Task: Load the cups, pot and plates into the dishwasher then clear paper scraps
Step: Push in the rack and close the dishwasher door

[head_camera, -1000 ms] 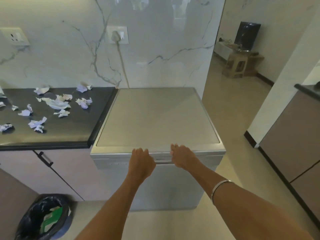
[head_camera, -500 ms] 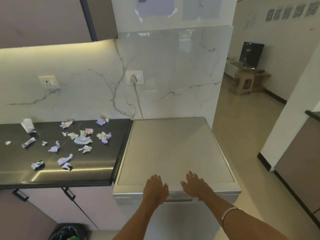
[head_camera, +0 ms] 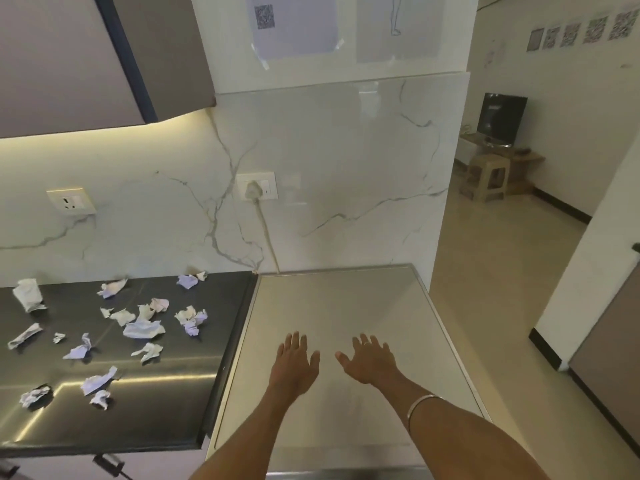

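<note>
Both hands, the left hand [head_camera: 294, 365] and the right hand [head_camera: 370, 363], hover palm-down with fingers spread, holding nothing, over the flat silver-grey metal top of the dishwasher [head_camera: 346, 306]. Crumpled white and lilac paper scraps [head_camera: 143, 329] lie scattered on the dark glossy tabletop [head_camera: 166, 393] just beside it, to the left.

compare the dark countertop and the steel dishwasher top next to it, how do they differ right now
The dark countertop is near black and glossy, catching a streak of light; the dishwasher top is pale brushed steel. The countertop is littered with crumpled paper scraps; the dishwasher top carries none. Only the dishwasher top has the left hand and right hand over it, fingers spread. Both are flat, side by side against the marble wall.
</note>
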A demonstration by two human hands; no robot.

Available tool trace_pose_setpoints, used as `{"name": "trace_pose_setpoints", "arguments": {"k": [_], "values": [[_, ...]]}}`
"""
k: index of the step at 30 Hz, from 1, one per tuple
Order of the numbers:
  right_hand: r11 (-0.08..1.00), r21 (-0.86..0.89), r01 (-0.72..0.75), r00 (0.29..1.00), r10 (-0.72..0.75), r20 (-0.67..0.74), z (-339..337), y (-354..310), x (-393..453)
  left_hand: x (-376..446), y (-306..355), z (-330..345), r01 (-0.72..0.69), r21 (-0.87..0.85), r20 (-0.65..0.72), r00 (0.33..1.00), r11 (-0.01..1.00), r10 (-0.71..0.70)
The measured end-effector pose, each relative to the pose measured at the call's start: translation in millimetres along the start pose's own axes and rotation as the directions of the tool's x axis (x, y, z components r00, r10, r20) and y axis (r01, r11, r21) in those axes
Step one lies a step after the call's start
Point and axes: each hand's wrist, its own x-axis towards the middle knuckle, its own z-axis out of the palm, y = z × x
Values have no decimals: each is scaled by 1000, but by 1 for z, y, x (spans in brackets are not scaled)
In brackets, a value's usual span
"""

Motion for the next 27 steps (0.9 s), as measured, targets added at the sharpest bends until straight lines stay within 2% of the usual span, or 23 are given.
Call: {"name": "trace_pose_setpoints", "arguments": {"k": [11, 22, 27], "values": [[993, -66, 97, 995, -99, -22, -64, -34, 120, 120, -21, -48, 94, -62, -104, 990, 994, -100], [997, 11, 82, 985, -79, -153, -136, -85, 198, 231, -51, -148, -6, 27, -266, 964, 1000, 13], [997, 16, 80, 973, -74, -220, -167, -102, 223, 266, -46, -194, -18, -17, -346, 938, 1000, 11]]}}
